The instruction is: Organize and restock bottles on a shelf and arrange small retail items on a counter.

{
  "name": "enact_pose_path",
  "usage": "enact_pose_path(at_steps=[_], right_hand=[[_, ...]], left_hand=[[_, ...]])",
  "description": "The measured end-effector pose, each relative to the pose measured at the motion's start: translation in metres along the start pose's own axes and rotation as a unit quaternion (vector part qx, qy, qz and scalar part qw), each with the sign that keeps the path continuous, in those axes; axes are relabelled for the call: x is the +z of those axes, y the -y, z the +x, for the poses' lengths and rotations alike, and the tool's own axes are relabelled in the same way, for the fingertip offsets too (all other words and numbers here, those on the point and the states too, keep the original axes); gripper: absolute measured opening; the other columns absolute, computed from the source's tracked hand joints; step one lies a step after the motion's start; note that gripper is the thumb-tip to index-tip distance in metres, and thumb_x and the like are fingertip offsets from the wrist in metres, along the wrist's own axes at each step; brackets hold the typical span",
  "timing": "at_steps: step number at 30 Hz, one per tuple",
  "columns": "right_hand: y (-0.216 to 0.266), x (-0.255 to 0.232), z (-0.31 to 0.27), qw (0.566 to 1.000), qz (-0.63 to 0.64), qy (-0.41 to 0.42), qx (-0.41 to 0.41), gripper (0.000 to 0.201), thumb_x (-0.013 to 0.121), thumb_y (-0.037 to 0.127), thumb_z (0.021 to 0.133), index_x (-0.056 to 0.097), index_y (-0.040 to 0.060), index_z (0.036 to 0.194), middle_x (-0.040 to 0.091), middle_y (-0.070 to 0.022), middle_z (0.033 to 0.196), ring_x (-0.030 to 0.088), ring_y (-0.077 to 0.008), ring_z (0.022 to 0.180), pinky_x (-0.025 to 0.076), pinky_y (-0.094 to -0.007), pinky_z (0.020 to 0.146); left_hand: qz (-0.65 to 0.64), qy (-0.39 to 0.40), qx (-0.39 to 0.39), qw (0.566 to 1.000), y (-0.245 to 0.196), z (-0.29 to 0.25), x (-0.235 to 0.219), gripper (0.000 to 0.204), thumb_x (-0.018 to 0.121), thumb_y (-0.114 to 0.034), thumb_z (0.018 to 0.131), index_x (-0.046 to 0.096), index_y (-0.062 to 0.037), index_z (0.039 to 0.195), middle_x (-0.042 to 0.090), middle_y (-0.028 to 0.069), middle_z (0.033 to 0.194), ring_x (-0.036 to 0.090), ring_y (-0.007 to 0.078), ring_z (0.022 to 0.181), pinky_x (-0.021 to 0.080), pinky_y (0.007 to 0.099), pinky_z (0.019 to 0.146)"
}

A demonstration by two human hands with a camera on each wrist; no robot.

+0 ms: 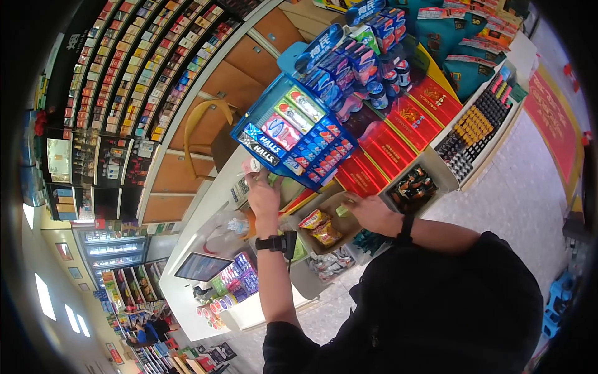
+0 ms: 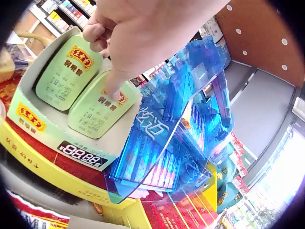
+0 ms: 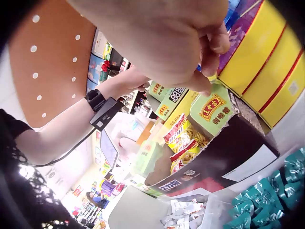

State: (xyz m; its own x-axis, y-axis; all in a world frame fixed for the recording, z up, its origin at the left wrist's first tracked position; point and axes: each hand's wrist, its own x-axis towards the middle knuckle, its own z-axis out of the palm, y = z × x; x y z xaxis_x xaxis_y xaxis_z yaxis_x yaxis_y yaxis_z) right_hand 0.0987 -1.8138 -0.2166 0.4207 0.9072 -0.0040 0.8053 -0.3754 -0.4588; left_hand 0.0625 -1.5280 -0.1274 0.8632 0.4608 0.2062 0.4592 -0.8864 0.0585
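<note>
In the left wrist view, two green tins with red labels, a left one (image 2: 69,71) and a right one (image 2: 97,112), lean in a pale green display box (image 2: 50,136). My left hand (image 1: 265,198) is over them, thumb (image 2: 114,85) on the right tin's face and the other fingers curled by its top edge. My right hand (image 1: 374,213) pinches the upper edge of another green tin (image 3: 209,112), which stands tilted in a dark cardboard box (image 3: 214,160) beside yellow snack bags (image 3: 183,143). The right fingertips partly overlap this tin's top.
A blue rack of sweets (image 1: 299,134) stands beyond my hands, with red boxes (image 1: 389,149) to its right. Bins of small wrapped packets (image 1: 412,187) line the counter's near edge. A tablet screen (image 1: 202,267) stands at the left.
</note>
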Motion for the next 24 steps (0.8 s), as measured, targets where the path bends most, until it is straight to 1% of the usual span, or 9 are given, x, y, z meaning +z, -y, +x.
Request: enact_pose_path(at_steps=[4,6,8,10,12,17,18,22,24], right_hand=[[-0.001,-0.005,-0.01,1.0,0.023,-0.017,0.006,0.048,0.058,0.008,0.081,0.058,0.0058,0.129,0.049,-0.0172,0.14,0.069,-0.0297,0.097,0.056,-0.0407,0.077],[-0.001,-0.006,-0.018,0.992,0.104,-0.073,0.004,0.04,0.06,0.01,0.083,0.062,0.0077,0.123,0.053,-0.0153,0.135,0.069,-0.0309,0.095,0.056,-0.0422,0.076],[-0.002,-0.013,-0.032,0.989,0.119,-0.084,0.019,0.034,0.059,0.013,0.086,0.063,0.0087,0.119,0.056,-0.0133,0.131,0.069,-0.0312,0.092,0.056,-0.0427,0.076],[-0.004,-0.014,-0.041,0.987,0.134,-0.091,0.023,0.028,0.059,0.015,0.088,0.065,0.0097,0.116,0.059,-0.0113,0.128,0.069,-0.0315,0.089,0.056,-0.0433,0.075],[-0.009,-0.01,-0.051,0.975,0.141,-0.165,0.04,0.022,0.06,0.019,0.091,0.067,0.0127,0.111,0.062,-0.0085,0.122,0.069,-0.0312,0.084,0.056,-0.0432,0.073],[-0.017,-0.023,-0.066,0.955,0.174,-0.226,0.079,0.015,0.066,0.017,0.088,0.07,0.013,0.102,0.068,-0.0066,0.11,0.069,-0.0303,0.088,0.057,-0.0405,0.074],[-0.018,-0.026,-0.07,0.955,0.176,-0.226,0.08,0.015,0.066,0.017,0.088,0.07,0.013,0.102,0.068,-0.0066,0.11,0.069,-0.0303,0.088,0.057,-0.0405,0.074],[-0.02,-0.033,-0.083,0.937,0.227,-0.237,0.122,0.015,0.068,0.014,0.087,0.069,0.0091,0.101,0.069,-0.0082,0.107,0.068,-0.0314,0.09,0.056,-0.0409,0.075],[-0.022,-0.035,-0.089,0.929,0.23,-0.263,0.123,0.013,0.068,0.013,0.087,0.069,0.0078,0.099,0.069,-0.0084,0.106,0.069,-0.0305,0.083,0.056,-0.0394,0.071]], left_hand=[[0.019,0.02,0.012,1.0,0.01,0.005,-0.001,0.046,0.079,-0.034,0.079,0.066,-0.0147,0.119,0.054,0.0217,0.115,0.065,0.0391,0.093,0.055,0.0459,0.078],[0.011,0.035,0.007,0.999,0.012,0.004,-0.002,0.046,0.08,-0.035,0.078,0.067,-0.0145,0.118,0.055,0.0216,0.114,0.065,0.0394,0.095,0.055,0.0455,0.081],[0.01,0.089,-0.02,0.996,0.013,0.004,-0.007,0.045,0.079,-0.036,0.079,0.068,-0.014,0.116,0.057,0.0231,0.112,0.065,0.0392,0.095,0.055,0.0454,0.081],[0.011,0.078,0.003,0.997,0.015,0.0,-0.006,0.043,0.078,-0.038,0.079,0.071,-0.0123,0.113,0.064,0.0241,0.105,0.066,0.0376,0.095,0.054,0.0448,0.08],[-0.002,0.099,-0.005,0.995,0.015,-0.004,-0.006,0.043,0.078,-0.039,0.079,0.072,-0.0095,0.11,0.069,0.0236,0.097,0.067,0.0365,0.092,0.055,0.0436,0.08],[-0.017,-0.021,-0.012,1.0,0.012,-0.023,-0.011,0.036,0.076,-0.031,0.082,0.073,-0.0047,0.106,0.069,0.023,0.094,0.067,0.0406,0.086,0.053,0.0461,0.078],[-0.016,-0.019,-0.011,1.0,0.009,-0.028,-0.023,0.036,0.076,-0.031,0.082,0.073,-0.0047,0.106,0.069,0.023,0.094,0.067,0.0406,0.086,0.053,0.0461,0.078],[-0.11,-0.15,-0.066,0.98,-0.008,-0.071,-0.08,0.029,0.074,-0.022,0.085,0.072,-0.0038,0.106,0.067,0.024,0.095,0.066,0.0411,0.083,0.052,0.046,0.074],[-0.072,-0.137,-0.09,0.984,-0.021,-0.1,-0.11,0.03,0.074,-0.023,0.085,0.072,-0.0032,0.107,0.067,0.023,0.097,0.066,0.0393,0.08,0.052,0.0445,0.072]])
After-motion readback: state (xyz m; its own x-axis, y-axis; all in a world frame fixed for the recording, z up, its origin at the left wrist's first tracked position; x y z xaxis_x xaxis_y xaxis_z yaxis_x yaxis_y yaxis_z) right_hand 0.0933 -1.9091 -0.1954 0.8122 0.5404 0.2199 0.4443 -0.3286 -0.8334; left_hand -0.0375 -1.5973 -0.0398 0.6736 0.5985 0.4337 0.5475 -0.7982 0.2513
